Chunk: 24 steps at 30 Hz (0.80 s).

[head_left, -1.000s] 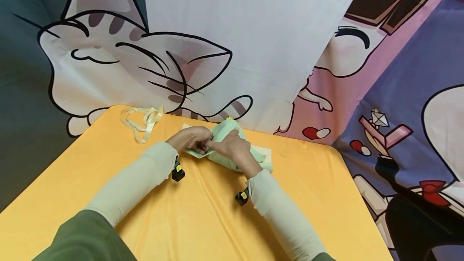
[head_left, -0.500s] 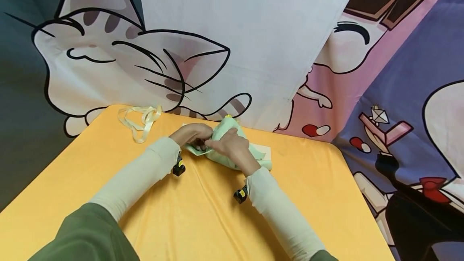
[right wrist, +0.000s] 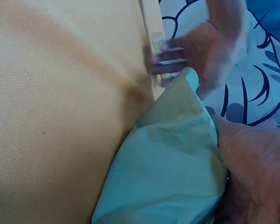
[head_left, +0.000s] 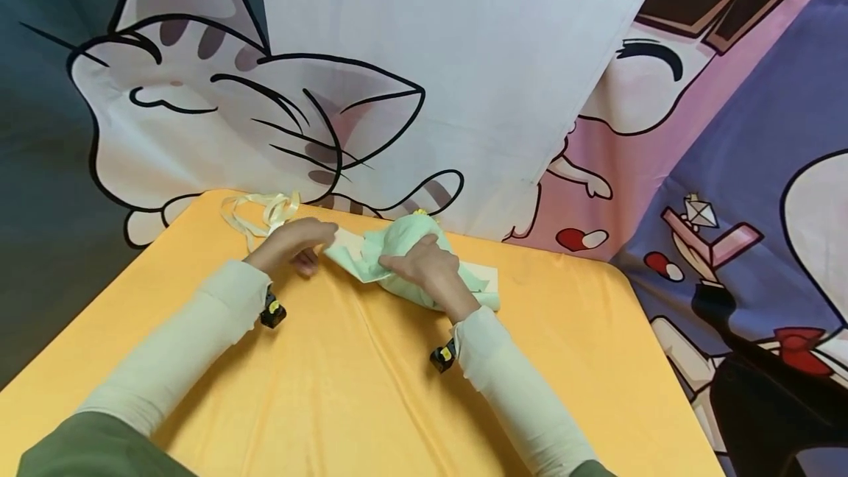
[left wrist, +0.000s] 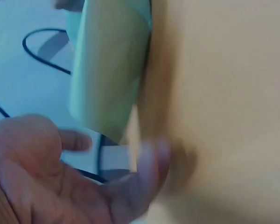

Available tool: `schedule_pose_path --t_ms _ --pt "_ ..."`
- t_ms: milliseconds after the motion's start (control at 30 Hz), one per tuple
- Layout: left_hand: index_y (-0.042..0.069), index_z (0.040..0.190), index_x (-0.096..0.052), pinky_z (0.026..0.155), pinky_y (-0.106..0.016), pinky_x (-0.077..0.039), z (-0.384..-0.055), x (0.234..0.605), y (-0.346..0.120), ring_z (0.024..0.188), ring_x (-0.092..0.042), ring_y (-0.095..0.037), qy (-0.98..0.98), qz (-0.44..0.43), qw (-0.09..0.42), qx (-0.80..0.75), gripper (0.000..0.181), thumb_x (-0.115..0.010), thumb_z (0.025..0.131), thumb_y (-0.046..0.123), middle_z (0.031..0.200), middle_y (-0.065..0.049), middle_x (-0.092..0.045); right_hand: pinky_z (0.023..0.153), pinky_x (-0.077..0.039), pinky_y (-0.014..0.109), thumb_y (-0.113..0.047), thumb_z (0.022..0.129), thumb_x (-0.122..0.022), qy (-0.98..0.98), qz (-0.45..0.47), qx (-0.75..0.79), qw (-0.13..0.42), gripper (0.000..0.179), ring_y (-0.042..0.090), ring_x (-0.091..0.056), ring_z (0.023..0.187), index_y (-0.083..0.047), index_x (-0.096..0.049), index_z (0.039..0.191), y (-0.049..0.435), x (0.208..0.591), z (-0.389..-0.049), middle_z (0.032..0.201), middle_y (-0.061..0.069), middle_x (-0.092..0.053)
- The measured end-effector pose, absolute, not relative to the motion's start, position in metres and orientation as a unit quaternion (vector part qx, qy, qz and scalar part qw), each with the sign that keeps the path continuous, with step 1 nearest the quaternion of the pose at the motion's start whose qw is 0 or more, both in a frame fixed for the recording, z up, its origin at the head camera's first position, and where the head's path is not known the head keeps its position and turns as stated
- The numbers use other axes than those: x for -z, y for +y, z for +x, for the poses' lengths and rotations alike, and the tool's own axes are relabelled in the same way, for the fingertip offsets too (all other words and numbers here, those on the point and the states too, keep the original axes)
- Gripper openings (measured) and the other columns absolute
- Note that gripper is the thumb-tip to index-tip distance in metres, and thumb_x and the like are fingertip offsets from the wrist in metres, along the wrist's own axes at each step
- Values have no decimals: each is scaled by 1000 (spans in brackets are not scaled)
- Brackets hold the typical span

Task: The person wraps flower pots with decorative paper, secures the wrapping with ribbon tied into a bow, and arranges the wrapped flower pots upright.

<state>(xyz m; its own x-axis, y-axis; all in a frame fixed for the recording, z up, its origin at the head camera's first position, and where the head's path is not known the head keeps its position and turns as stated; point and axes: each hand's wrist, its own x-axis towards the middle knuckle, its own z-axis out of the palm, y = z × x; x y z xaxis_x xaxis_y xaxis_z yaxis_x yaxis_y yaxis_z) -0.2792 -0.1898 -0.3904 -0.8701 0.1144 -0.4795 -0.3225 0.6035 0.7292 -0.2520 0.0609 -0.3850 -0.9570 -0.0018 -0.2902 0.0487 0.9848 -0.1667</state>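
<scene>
One hand (head_left: 294,243) loose — right (head_left: 427,269) apparently round paper (right wrist: 163,172)

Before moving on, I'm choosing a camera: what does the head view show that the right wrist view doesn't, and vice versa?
Only the head view: dark green sleeves and black devices at both wrists. Only the right wrist view: the palm of the left hand, blurred. Both: that hand, the right hand against the green paper, and the table covering.
</scene>
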Motion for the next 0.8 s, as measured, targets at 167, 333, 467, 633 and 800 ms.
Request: schedule_pose_path --t_ms 167,333,467,633,800 --pt "-4 153 -48 85 -33 -71 -283 413 -186 82 -78 -20 708 -133 313 -619 61 -52 118 45 110 -19 -69 119 -54 51 -88 98 -50 986 18 82 145 129 38 -74 133 8 -14 177 63 383 -253 121 24 -82" --pt "1 129 -62 107 -46 -66 -281 423 -175 91 -78 -25 636 -141 285 -703 28 -51 118 25 100 -12 -74 118 -55 51 -88 98 -50 985 19 83 148 129 37 -74 132 8 -14 176 62 384 -254 124 24 -81" --pt "-1 130 -62 120 -57 -57 -277 423 -166 99 -78 -27 632 -112 243 -727 27 -47 117 18 111 -13 -73 120 -53 52 -90 98 -49 985 18 83 151 130 37 -73 133 8 -13 177 61 385 -254 117 22 -82" --pt "-3 136 -58 104 -48 -66 -274 421 -156 96 -80 -19 614 -68 205 -759 30 -46 115 15 114 -9 -70 115 -56 49 -89 97 -51 986 16 82 148 132 35 -76 124 9 -14 176 59 386 -256 100 19 -82" --pt "-9 159 -42 88 -34 -67 -270 421 -146 102 -77 -15 580 -27 193 -791 49 -44 115 12 119 -6 -68 114 -57 48 -88 97 -52 986 14 76 148 131 34 -76 123 10 -16 176 58 386 -256 107 22 -82"
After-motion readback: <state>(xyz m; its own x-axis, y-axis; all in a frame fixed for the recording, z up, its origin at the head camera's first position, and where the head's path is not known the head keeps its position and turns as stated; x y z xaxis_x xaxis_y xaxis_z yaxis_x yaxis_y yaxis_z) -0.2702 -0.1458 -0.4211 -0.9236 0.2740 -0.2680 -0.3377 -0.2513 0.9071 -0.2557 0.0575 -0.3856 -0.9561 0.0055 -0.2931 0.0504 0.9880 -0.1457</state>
